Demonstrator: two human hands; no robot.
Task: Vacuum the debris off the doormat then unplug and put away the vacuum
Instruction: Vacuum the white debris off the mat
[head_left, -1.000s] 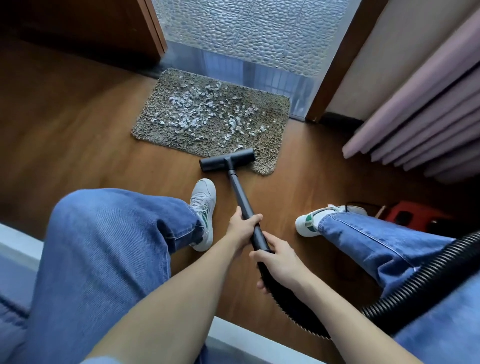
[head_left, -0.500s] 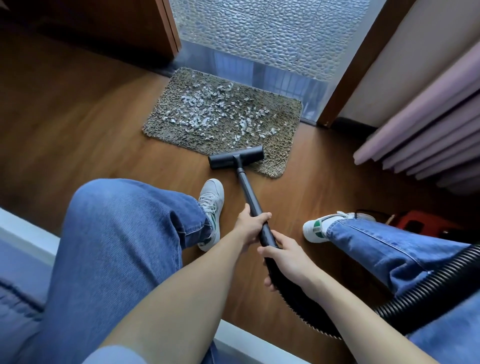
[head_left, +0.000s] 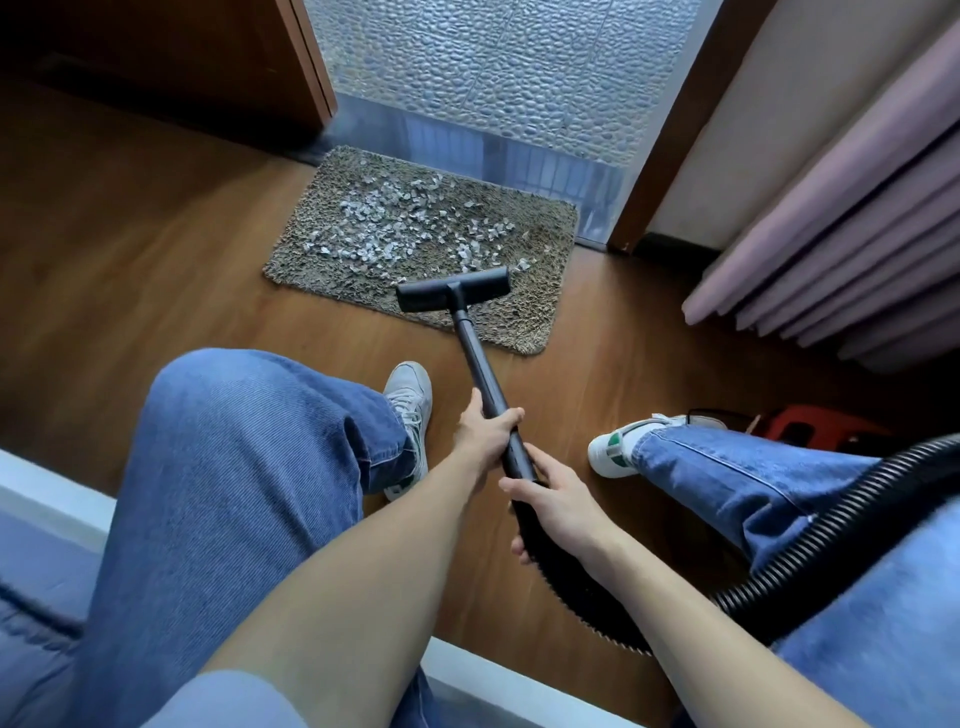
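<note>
Head view: nozzle on the mat's near edge, litter lying ahead.
The left hand (head_left: 485, 434) and, below it, the right hand (head_left: 558, 506) both grip the black vacuum wand (head_left: 475, 358). Its black T-shaped nozzle (head_left: 453, 288) rests on the shaggy grey-brown doormat (head_left: 540, 312), just short of the pale scattered debris (head_left: 395, 228). Slow overlapping strokes with the nozzle flat should serve best. No container or vacuum body shows.

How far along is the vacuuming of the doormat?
Barely started. The left hand and right hand grip the wand, with the nozzle on the doormat's near edge. White debris lies across most of the mat. Left: clearing that, then unplugging and putting away.
</note>
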